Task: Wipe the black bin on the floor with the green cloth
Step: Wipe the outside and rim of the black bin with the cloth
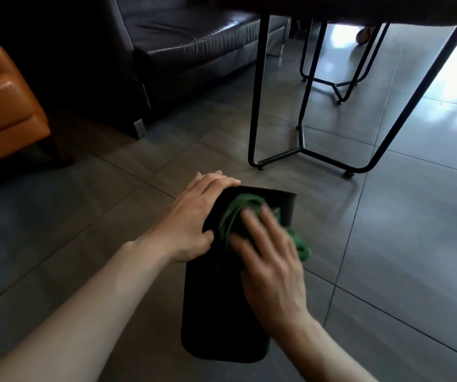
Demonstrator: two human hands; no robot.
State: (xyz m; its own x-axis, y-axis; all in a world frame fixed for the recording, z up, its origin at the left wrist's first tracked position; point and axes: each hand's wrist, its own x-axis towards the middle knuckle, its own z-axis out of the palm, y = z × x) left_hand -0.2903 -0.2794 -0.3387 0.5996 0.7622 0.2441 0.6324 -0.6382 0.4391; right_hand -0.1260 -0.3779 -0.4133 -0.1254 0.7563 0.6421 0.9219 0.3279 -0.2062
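The black bin lies on its side on the grey tiled floor, its length running away from me. My left hand grips the bin's far left edge, fingers curled over the top corner. My right hand presses flat on the crumpled green cloth, which lies on the bin's upper face. Part of the cloth hangs off the bin's right side. The right hand is slightly blurred.
A table with thin black metal legs stands just beyond the bin to the right. A dark leather sofa sits at the back and an orange leather seat at the left. Tiled floor extends to the right.
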